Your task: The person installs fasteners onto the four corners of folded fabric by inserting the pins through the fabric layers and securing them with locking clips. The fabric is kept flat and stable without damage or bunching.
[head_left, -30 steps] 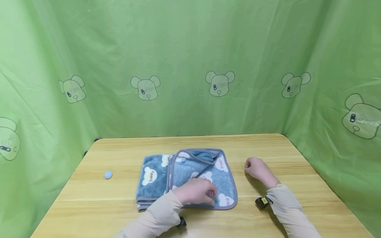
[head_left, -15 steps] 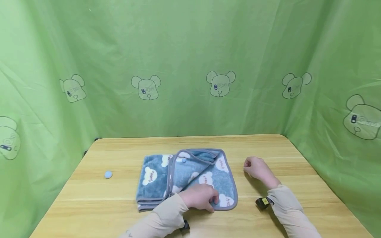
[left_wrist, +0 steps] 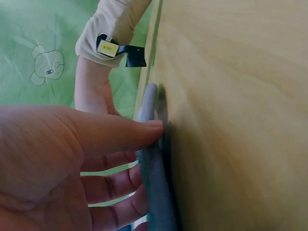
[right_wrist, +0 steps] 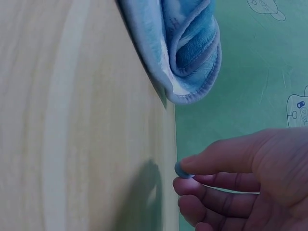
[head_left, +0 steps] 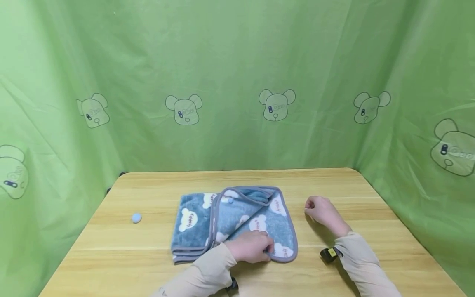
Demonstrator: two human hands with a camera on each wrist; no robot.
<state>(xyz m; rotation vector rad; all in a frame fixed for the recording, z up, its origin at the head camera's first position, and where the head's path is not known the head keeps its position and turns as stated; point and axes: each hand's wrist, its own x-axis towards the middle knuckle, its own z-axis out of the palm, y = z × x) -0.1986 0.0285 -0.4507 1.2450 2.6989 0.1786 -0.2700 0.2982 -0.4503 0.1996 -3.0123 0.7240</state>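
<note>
A teal fleece blanket (head_left: 193, 222) with white bear heads and a grey hem lies folded on the table, one flap turned back. My left hand (head_left: 250, 246) is at its near edge; in the left wrist view the thumb (left_wrist: 139, 131) pinches the grey hem (left_wrist: 156, 178) against the fingers. To the right of the blanket, my right hand (head_left: 320, 209) pinches a small round blue piece (right_wrist: 183, 169) between thumb and fingertip, above the table. Another small blue round piece (head_left: 231, 200) sits on the blanket's flap.
A pale blue disc (head_left: 136, 218) lies on the wooden table (head_left: 111, 264) left of the blanket. Green curtains (head_left: 230, 62) printed with bear heads hang behind the table and on both sides. Dark camera mounts (head_left: 328, 255) are strapped at the wrists.
My left hand has moved slightly right and toward the near edge of the blanket, and its fingers have come down onto the hem. The right hand stays in place.
</note>
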